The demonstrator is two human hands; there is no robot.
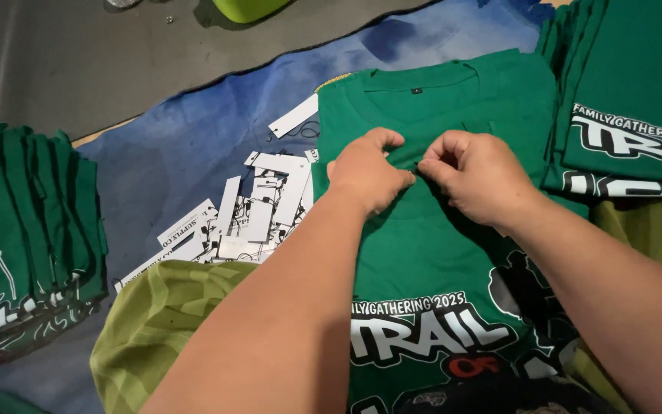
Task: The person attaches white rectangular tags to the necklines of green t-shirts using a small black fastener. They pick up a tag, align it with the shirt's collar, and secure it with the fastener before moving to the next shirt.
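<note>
Green T-shirt (pixel 438 253), one item, lay flat and face-up on the blue cloth (pixel 185 153), collar pointing toward the cloth's far edge, white and black printed chest graphic toward the near edge. Both hands worked at its upper chest, just below the collar.

Left hand (pixel 368 172): fingers curled, thumb and forefinger pinched on a small fold of the shirt fabric. Right hand (pixel 478 175): likewise curled and pinching the same fold, fingertips of the two hands touching or nearly so. What, if anything, was held inside the pinch could not be told; the fingers hid it.

White paper tags (pixel 258 211), a loose heap with black print and thin strings, lay on the blue cloth just beside the shirt's left edge. One tag sat apart, nearer the collar.

Left stack of folded green shirts (pixel 24 222), same printed design, stood at the cloth's left edge, well apart from the hands. Right stack of folded green shirts (pixel 626 100) occupied the far right corner, touching or overlapping the worked shirt's right shoulder.

Olive-green patterned fabric (pixel 158 322) covered the person's knee at the near edge, under the left forearm; a similar patch showed at the right edge.

Grey mat (pixel 78 61) extended beyond the cloth's far left side; a lime-green object (pixel 247 9), cut off by the frame, rested on it.
</note>
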